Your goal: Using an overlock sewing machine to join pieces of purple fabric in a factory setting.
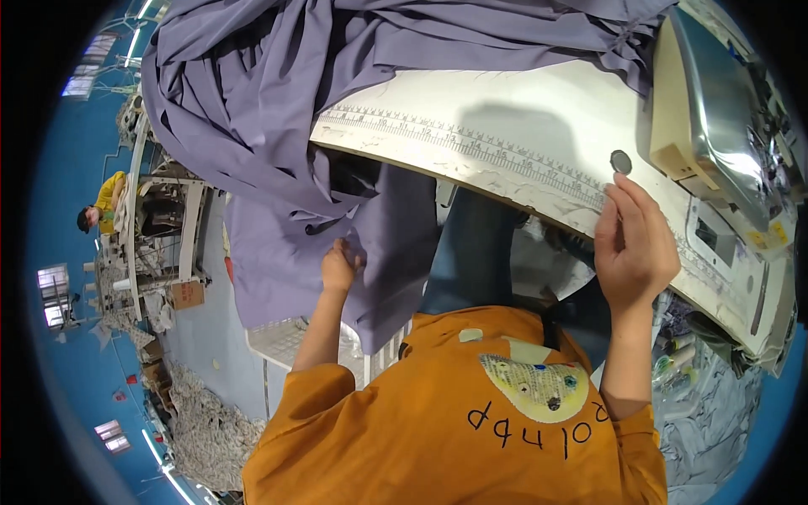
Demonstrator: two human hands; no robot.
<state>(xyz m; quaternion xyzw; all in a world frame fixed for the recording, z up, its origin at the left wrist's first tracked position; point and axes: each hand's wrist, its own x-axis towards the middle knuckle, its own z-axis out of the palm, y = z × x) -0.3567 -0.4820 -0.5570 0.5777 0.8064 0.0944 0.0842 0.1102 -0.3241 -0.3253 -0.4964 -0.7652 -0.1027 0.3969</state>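
Observation:
A large purple-grey cloth [252, 101] is heaped over the far left of the white table [438, 97] and hangs down past its front edge. My left hand [339, 268] is in front of the hanging part, its fingers curled; whether cloth is pinched in them is hidden. Over the right part of the table, my right hand [637, 240] lies with its fingers stretched forward. Its fingertip reaches the lower edge of a small dark round disc [620, 162] on the tabletop; I cannot tell whether the disc is loose or set in.
A sewing machine [715, 118] stands at the right end of the table. A printed ruler scale [505, 157] runs along the front edge. Below the hanging cloth is a white plastic basket [282, 341]. Far left, a person in yellow [108, 200] is by other workbenches.

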